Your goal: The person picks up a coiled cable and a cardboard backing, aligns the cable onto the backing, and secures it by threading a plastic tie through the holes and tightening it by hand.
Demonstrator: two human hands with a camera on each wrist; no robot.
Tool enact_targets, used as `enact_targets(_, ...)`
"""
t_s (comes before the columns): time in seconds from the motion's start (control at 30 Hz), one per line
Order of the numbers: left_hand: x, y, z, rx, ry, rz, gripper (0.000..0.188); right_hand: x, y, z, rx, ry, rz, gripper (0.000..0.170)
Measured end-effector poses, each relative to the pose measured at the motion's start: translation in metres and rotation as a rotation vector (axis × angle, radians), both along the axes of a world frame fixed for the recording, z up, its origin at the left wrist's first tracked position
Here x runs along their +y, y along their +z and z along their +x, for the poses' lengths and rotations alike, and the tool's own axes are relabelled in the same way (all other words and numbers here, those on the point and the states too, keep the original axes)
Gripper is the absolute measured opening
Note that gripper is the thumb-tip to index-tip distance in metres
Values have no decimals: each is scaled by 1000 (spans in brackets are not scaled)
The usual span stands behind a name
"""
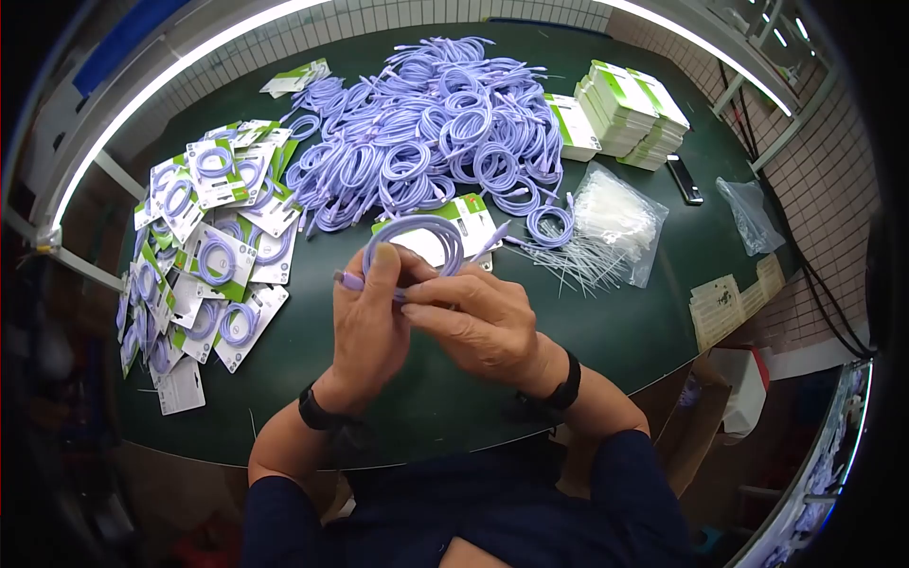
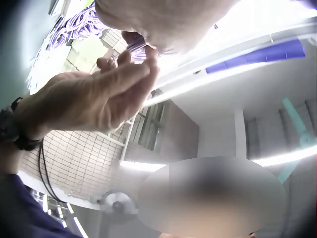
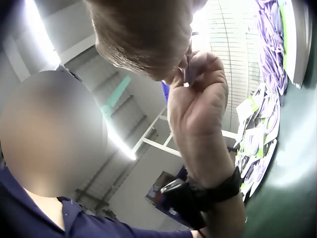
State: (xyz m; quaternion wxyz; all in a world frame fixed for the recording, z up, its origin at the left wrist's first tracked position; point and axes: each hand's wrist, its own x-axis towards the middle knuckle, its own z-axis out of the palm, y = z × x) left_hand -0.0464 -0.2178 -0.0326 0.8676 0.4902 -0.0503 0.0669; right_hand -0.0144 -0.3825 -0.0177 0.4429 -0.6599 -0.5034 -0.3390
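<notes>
In the head view, my left hand (image 1: 369, 317) grips a coiled lavender cable (image 1: 453, 244), its thumb pointing up along the loops. One connector (image 1: 350, 280) sticks out on the left of that hand. My right hand (image 1: 485, 317) pinches at the lower part of the coil, thumb and fingertips close to the left hand. Another cable end (image 1: 490, 241) sticks out to the right above the right hand. The wrist views show both hands meeting at the fingertips; the left wrist view has a bit of the coil (image 2: 137, 45) between them. The fingers hide what exactly the right fingertips pinch.
A big heap of coiled lavender cables (image 1: 407, 142) fills the back of the green table (image 1: 606, 350). Carded cables (image 1: 218, 256) pile up on the left. Stacked cards (image 1: 630, 114), a bag of white zip ties (image 1: 615, 218) and a black device (image 1: 684, 180) lie right.
</notes>
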Motion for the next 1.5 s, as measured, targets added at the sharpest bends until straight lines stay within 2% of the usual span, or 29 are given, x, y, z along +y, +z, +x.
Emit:
enact_targets(0.03, 6, -3, 8, 21, 17, -76, 35, -1, -3, -3, 8, 13, -1, 23)
enact_targets(0.07, 12, -5, 14, 37, 35, -152, 38, -3, -8, -7, 157, 20, 43, 18)
enact_targets(0.13, 26, -11, 22, 45, 68, -153, 39, -6, -16, -13, 458, 32, 123, 13)
enact_targets(0.17, 31, -12, 25, 49, 87, -153, 41, -6, -20, -10, 464, 40, 119, 13)
enact_targets(0.27, 36, -19, 29, 63, 121, -130, 43, -4, -32, 0, 1414, 242, 130, 31)
enact_targets(0.3, 35, -21, 28, 65, 131, -106, 44, -2, -37, 1, 1430, 240, 132, 31)
enact_targets(0.4, 29, -38, 24, 49, 136, -17, 46, 1, -53, 4, 1417, 340, 87, 49)
enact_targets(0.47, 24, -50, 24, -28, 128, 110, 49, 0, -57, 8, 1451, 292, 95, 48)
enact_targets(0.57, 17, -50, 19, 27, 113, 178, 52, -1, -59, 10, 1492, 206, 98, 46)
enact_targets(0.7, 20, -61, 21, 69, 52, 274, 57, 3, -55, 6, 1412, 217, 56, 46)
enact_targets(0.77, 22, -65, 23, 77, 25, 305, 59, 0, -62, 12, 1429, 314, 57, 46)
enact_targets(0.87, 20, -54, 28, 313, -107, -194, 61, -5, -63, 21, 1501, 435, 110, 47)
enact_targets(0.93, 21, -42, 30, 353, -115, -195, 62, -8, -63, 26, 1619, 574, 228, 48)
enact_targets(1.03, 21, -37, 31, 433, -124, -207, 63, -7, -57, 24, 1609, 501, 189, 50)
enact_targets(1.13, 38, -54, 32, 195, -252, -65, 61, -8, -60, 24, 1609, 476, 181, 51)
enact_targets(1.17, 40, -54, 32, 197, -253, -63, 61, -9, -61, 26, 1613, 486, 174, 51)
enact_targets(1.23, 45, -55, 37, 247, -238, 19, 59, -9, -67, 27, 1618, 498, 161, 51)
enact_targets(1.33, 45, -53, 40, 301, -208, 94, 56, -3, -76, 26, 1472, 347, -12, 50)
enact_targets(1.37, 44, -52, 39, 332, -186, 129, 54, -2, -77, 24, 1477, 348, -16, 50)
enact_targets(1.47, 44, -53, 39, 366, -124, 184, 52, 6, -76, 12, 1266, 268, -35, 44)
enact_targets(1.5, 44, -54, 40, 361, -86, 209, 51, 10, -75, 6, 1277, 274, -39, 44)
